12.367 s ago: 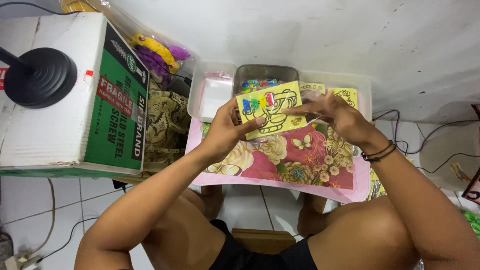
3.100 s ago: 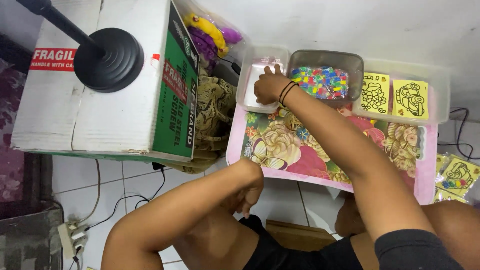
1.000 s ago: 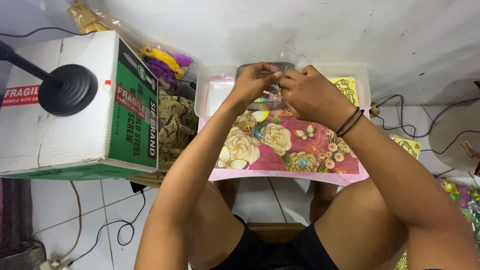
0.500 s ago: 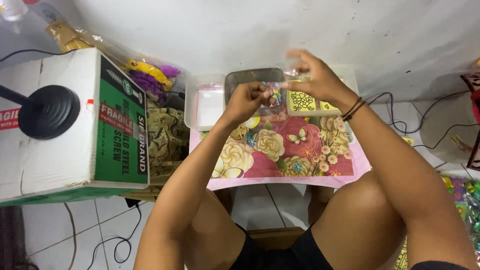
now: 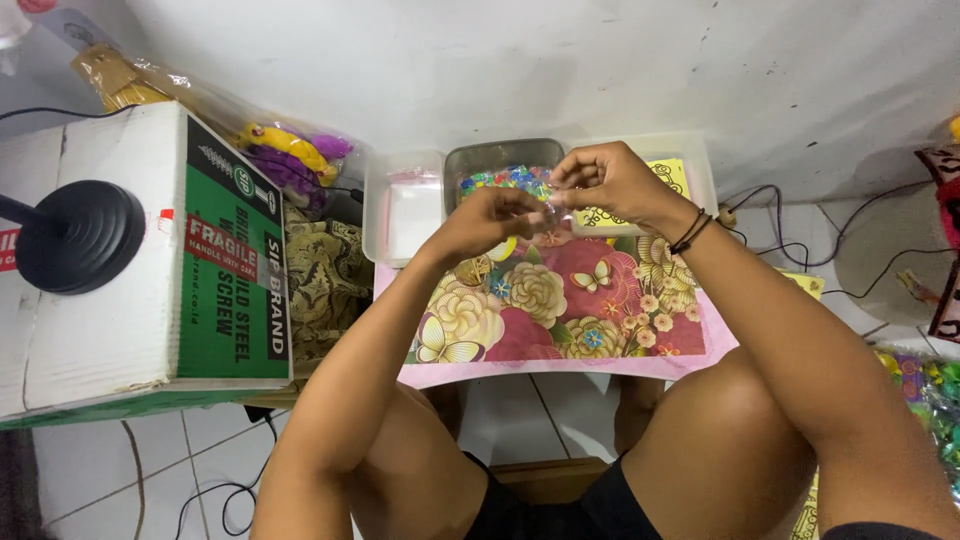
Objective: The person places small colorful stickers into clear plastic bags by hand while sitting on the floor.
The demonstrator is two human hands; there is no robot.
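Nearest to you are your bent knees above the tiled floor (image 5: 90,470), and just beyond them the low desk (image 5: 560,370) with its pink flowered cover. Your left hand (image 5: 488,216) and right hand (image 5: 612,180) meet above the far edge of that cover, fingers pinched narrow on what looks like a small clear plastic bag (image 5: 556,212); it is glossy and partly hidden by your fingers, so what it holds cannot be told. The bag sits in the air between both hands, over the gap between the desk and the trays behind it. A dark wristband (image 5: 692,231) circles your right wrist. Just past your hands stands a grey tray of small multicoloured pieces (image 5: 500,180), with a white tray (image 5: 405,205) to its left and a clear tray with a yellow line-drawing card (image 5: 668,172) to its right. As a judgement, the work with the bag is midway: the bag is in hand but nothing finished lies on the desk cover. Farther left a large cardboard box (image 5: 150,260) carries a round black stand base (image 5: 80,236), and bagged yellow and purple items (image 5: 290,155) lie against the white wall.
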